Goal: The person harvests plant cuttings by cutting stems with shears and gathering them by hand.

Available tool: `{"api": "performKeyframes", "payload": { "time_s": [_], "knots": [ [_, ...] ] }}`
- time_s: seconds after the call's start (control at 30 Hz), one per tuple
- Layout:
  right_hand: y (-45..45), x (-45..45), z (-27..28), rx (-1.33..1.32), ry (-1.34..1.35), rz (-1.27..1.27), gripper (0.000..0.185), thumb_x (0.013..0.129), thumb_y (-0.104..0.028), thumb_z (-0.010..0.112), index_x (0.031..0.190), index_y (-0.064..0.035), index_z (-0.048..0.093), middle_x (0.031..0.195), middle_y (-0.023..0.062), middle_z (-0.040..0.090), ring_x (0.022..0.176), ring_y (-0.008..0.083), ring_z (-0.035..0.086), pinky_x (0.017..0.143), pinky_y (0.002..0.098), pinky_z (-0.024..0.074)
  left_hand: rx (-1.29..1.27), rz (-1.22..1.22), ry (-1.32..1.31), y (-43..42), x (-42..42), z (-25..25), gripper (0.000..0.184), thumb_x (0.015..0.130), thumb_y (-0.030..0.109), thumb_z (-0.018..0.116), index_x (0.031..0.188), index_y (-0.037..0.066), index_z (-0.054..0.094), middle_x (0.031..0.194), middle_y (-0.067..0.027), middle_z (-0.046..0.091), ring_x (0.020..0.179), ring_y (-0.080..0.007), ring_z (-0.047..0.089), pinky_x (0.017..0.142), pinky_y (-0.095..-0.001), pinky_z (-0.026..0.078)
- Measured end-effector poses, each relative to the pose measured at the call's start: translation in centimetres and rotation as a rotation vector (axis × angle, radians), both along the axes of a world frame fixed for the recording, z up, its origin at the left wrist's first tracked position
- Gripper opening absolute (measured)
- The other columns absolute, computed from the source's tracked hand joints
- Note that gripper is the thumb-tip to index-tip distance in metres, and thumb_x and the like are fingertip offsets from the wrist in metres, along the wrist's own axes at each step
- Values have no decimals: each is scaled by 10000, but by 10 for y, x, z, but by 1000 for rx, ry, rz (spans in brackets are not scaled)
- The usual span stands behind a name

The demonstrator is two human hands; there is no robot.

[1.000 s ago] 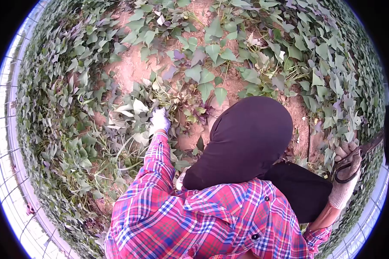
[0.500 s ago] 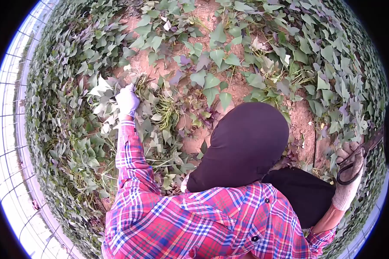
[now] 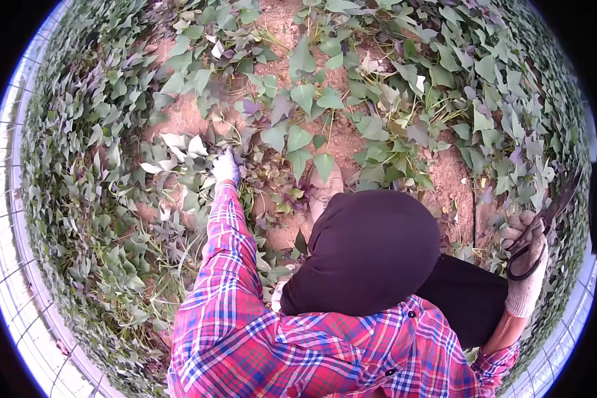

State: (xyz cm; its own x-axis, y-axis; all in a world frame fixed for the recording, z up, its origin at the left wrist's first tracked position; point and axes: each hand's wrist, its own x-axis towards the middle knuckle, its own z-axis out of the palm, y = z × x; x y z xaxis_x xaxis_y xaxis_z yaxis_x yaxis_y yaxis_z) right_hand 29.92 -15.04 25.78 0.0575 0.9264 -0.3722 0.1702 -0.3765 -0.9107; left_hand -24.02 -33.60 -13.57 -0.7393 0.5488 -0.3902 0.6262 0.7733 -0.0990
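Observation:
My left hand (image 3: 227,167), in a pale glove, is down among the foliage at left of centre. It is closed on sweet potato vines (image 3: 191,147), whose leaves show pale undersides beside the fingers. The fingertips are partly hidden by leaves. At the far right my right hand (image 3: 528,255), in a whitish knit glove, grips dark scissors (image 3: 564,199). Its fingers are wrapped about the handle loops, and the blades point up and away, apart from the left hand.
Leafy vines (image 3: 305,99) cover most of the ground, with reddish soil (image 3: 452,182) between them. My bent knee (image 3: 371,252) in dark trousers is at centre, beside a foot (image 3: 325,189). A wire fence (image 3: 6,219) runs along the left edge.
My left hand has moved right across the ground, and the pale-backed vine leaves have come along with it. The right hand still holds the scissors in nearly the same place.

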Motion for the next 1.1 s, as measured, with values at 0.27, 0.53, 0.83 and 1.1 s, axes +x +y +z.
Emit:
{"api": "performKeyframes", "payload": {
  "time_s": [0.27, 0.53, 0.83, 1.1],
  "knots": [
    [-16, 61, -10, 353, -209, 127, 406, 969, -373, 437, 1130, -8, 511, 965, 73, 601, 762, 131, 582, 672, 242, 444, -92, -193, 284, 3, -18, 96, 499, 739, 234, 683, 1218, 219, 543, 1063, -85, 608, 965, -256, 600, 780, -398, 499],
    [-27, 111, 34, 240, 377, 250, 359, 988, -321, 416, 1129, -3, 504, 955, 50, 543, 757, 93, 490, 653, 216, 391, 627, -69, 309, -56, 4, 125, 191, 765, 202, 657, 928, 104, 642, 838, -115, 656, 787, -293, 638, 698, -409, 495],
    [-14, 211, -33, 123, 551, 123, 235, 961, -245, 490, 992, -12, 490, 785, 4, 453, 625, 64, 434, 532, 183, 356, 264, -45, -507, -90, 9, -63, 777, 796, 416, 650, 1436, 237, 247, 1345, -147, 473, 1213, -340, 470, 1016, -423, 346],
    [-73, 172, -14, 72, 435, -56, 361, 957, -401, 447, 1058, -64, 525, 835, 59, 616, 655, 96, 564, 545, 205, 439, 713, 125, -448, 26, -2, 111, 395, 815, 121, 622, 1174, -32, 557, 1071, -121, 642, 944, -199, 614, 833, -307, 472]
  ]
}}
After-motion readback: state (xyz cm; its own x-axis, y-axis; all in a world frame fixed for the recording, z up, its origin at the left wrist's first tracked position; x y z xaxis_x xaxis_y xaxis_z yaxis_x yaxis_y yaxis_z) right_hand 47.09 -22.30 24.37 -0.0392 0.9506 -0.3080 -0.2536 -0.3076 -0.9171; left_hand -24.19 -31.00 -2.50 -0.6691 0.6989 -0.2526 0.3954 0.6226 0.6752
